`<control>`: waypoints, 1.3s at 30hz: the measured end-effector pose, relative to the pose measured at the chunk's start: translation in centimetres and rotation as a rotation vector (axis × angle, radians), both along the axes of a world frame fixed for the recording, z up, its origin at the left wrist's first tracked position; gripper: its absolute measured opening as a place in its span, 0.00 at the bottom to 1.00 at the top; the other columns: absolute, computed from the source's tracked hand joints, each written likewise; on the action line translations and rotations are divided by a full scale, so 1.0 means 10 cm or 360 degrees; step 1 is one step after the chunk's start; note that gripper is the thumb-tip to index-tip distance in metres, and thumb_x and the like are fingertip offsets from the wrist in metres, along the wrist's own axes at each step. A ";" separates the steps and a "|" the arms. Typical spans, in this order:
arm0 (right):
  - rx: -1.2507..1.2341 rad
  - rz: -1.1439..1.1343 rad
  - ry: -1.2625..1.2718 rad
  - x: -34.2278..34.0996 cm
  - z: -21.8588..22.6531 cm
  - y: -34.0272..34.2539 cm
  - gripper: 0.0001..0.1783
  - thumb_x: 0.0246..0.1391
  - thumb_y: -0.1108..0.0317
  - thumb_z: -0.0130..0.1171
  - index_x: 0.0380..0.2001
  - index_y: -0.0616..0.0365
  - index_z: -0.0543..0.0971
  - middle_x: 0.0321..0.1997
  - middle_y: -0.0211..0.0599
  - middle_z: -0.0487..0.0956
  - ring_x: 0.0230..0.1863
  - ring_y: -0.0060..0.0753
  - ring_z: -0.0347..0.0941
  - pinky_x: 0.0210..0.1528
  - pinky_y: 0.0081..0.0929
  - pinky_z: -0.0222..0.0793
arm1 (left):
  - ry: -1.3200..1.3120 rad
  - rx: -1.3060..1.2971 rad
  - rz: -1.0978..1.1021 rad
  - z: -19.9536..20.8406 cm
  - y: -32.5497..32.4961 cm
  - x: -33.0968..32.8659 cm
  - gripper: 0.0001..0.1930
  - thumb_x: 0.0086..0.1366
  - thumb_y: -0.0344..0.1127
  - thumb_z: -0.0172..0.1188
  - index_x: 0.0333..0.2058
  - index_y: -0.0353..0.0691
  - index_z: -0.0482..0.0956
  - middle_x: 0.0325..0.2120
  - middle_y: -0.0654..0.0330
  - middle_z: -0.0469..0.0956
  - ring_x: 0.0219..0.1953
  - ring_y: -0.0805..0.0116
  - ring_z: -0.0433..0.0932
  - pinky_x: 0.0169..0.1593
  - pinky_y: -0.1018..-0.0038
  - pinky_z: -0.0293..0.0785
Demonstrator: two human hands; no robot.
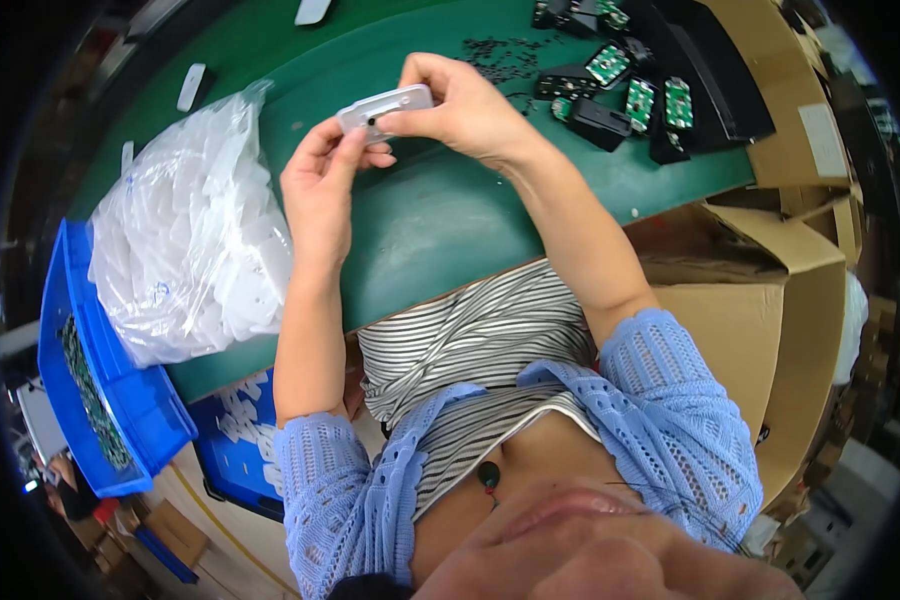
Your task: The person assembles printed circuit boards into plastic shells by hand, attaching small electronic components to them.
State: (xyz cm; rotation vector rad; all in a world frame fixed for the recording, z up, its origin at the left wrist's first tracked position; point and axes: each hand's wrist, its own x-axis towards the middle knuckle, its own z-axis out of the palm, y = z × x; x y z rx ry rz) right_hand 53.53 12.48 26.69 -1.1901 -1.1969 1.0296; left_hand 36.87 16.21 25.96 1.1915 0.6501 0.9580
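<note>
While left hand (318, 190) has fingers closed on its left end and right hand (460, 105) on its right, pale grey plastic piece (395, 99) is above green table (425, 220), left of black housings (600, 122): oblong, rounded corners, dark spot (372, 121).

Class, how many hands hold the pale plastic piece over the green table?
2: the left hand at the left end of the pale plastic piece, the right hand at its right.
</note>
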 end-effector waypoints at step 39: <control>0.0395 -0.0461 -0.1657 -0.06 -0.21 -1.10 0.19 0.42 0.71 0.64 0.39 0.58 0.71 0.45 0.37 0.73 0.43 0.41 0.70 0.41 0.32 0.68 | 0.1269 0.1475 0.0114 -0.19 -0.20 -0.40 0.28 0.50 0.23 0.62 0.52 0.42 0.68 0.41 0.60 0.75 0.48 0.57 0.69 0.52 0.66 0.65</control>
